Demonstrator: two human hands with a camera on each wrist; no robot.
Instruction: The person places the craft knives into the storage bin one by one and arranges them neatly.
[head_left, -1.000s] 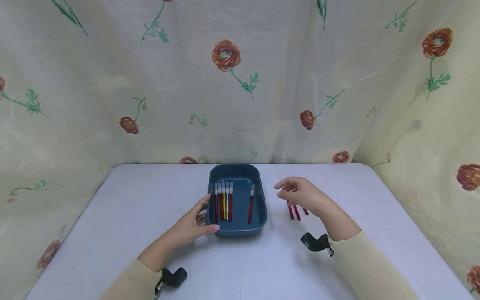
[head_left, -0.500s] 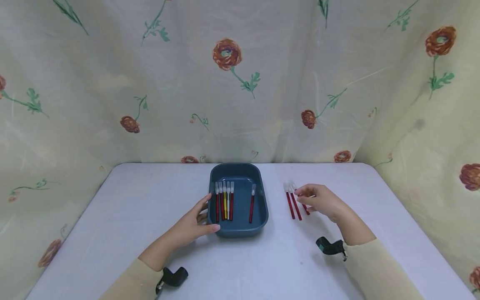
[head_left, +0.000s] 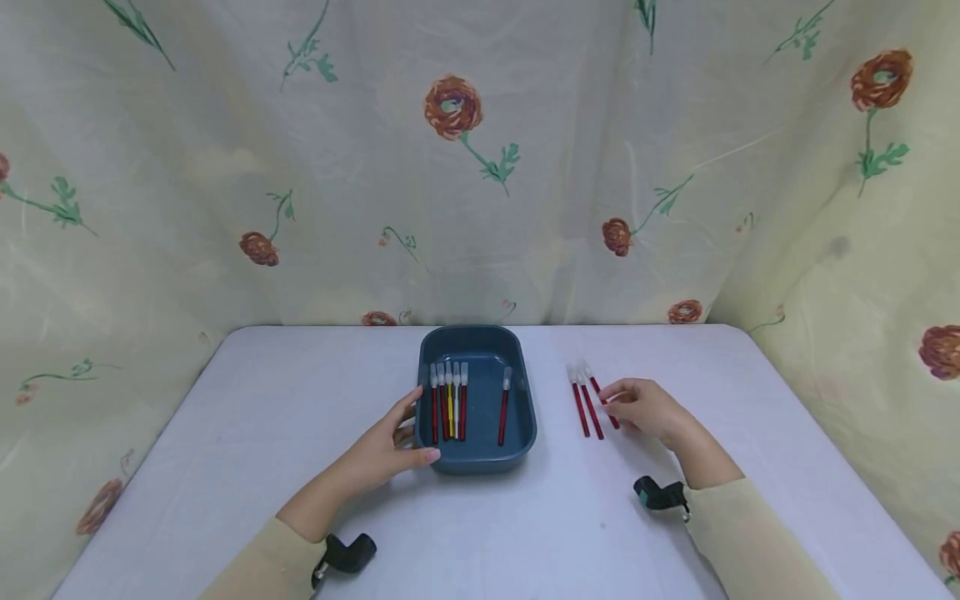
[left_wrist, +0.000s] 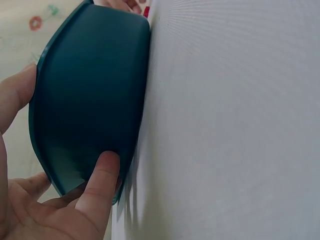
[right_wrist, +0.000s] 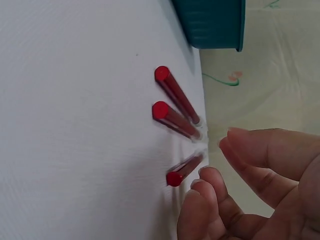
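Note:
A dark blue-green tray [head_left: 480, 460] stands at the middle of the table. My left hand [head_left: 386, 454] holds its near left corner, thumb on one wall and fingers on the other; in the left wrist view the fingertips press the tray's wall [left_wrist: 90, 90]. Several slim pens [head_left: 450, 408] with pale, clear-looking caps lie side by side inside, red, yellow and white. One red pen [head_left: 503, 412] lies apart at the tray's right. To the right, 3 red pens [right_wrist: 172, 92] rest on the table. My right hand [head_left: 648, 408] hovers over the rightmost pen [right_wrist: 185, 170], finger and thumb apart.
A white-covered table [head_left: 510, 533] spreads around the tray, with a flowered curtain [head_left: 337, 183] behind and at the sides. Black camera mounts [head_left: 660, 493] sit at both wrists, below the hands.
My right hand has moved right from beside the tray and then lowered toward the rightmost loose pen, uncovering the other two. The left hand and the tray have stayed in place.

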